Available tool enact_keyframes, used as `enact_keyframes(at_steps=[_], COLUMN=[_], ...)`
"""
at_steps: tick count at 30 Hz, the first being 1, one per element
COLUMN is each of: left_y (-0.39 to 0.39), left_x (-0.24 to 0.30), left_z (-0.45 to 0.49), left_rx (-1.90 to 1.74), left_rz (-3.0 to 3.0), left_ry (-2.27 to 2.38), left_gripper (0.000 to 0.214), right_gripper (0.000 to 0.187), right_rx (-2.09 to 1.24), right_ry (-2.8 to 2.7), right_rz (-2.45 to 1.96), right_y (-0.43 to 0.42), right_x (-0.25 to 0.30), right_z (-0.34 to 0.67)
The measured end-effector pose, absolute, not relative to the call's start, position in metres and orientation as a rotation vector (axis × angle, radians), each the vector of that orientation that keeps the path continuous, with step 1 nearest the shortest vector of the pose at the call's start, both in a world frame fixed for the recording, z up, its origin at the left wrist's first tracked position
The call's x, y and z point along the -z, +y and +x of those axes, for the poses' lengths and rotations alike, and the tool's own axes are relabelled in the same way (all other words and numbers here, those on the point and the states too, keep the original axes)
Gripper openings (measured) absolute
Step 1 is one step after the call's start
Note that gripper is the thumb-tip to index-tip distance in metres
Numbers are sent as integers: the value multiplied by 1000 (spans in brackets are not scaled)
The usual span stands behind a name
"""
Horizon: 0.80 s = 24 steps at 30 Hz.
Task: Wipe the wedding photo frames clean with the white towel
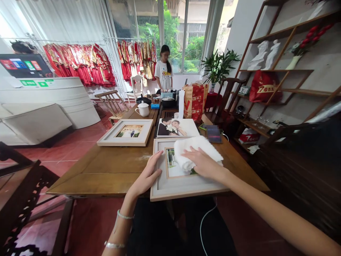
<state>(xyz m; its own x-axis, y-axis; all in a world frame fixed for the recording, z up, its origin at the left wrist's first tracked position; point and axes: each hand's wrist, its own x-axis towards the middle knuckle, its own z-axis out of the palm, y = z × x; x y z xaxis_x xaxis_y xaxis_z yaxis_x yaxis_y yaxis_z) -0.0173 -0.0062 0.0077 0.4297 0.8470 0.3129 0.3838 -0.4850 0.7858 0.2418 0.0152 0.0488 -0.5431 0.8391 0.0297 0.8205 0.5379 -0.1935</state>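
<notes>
A picture frame (170, 193) with a pale wooden rim and a wide light mat lies flat at the near edge of the table, the photo in it partly covered. Along its left rim rests my left hand (150, 170), fingers stretched out and thumb apart. My right hand (201, 161) holds a folded white towel (198, 144) down on the frame's right part, its fingers spread over the cloth. Just beyond lies a print of a couple (186, 128). A second framed photo (125, 132) lies to the left.
Farther along the wooden table (101, 174) stand a white lidded cup (143, 108), a blue box (155, 106) and a red-and-tan paper bag (196, 101). A phone (214, 134) lies at the right. A person (164, 71) stands at the far end. Wooden chairs (113, 105) flank the table.
</notes>
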Motion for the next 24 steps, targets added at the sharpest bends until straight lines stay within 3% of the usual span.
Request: enact_keyframes(at_steps=[7,11,17,24], left_y=[-6,-6,-7,-7], left_x=[-5,-5,-7,-8], left_z=[-18,-18,-18,-18], left_rx=[-972,-967,-969,-966], left_rz=[2043,2038,2048,2050], left_ry=[1017,1021,1020,1017], left_gripper=[60,61,61,61], right_gripper=[78,66,70,84], right_rx=[-842,-1021,-569,-372], right_ry=[-2772,-2779,-2583,-2607], right_rz=[-840,-905,-1493,-1506], right_y=[-34,-70,-93,-63], right_x=[-74,-102,-80,-59], right_z=[244,279,332,284])
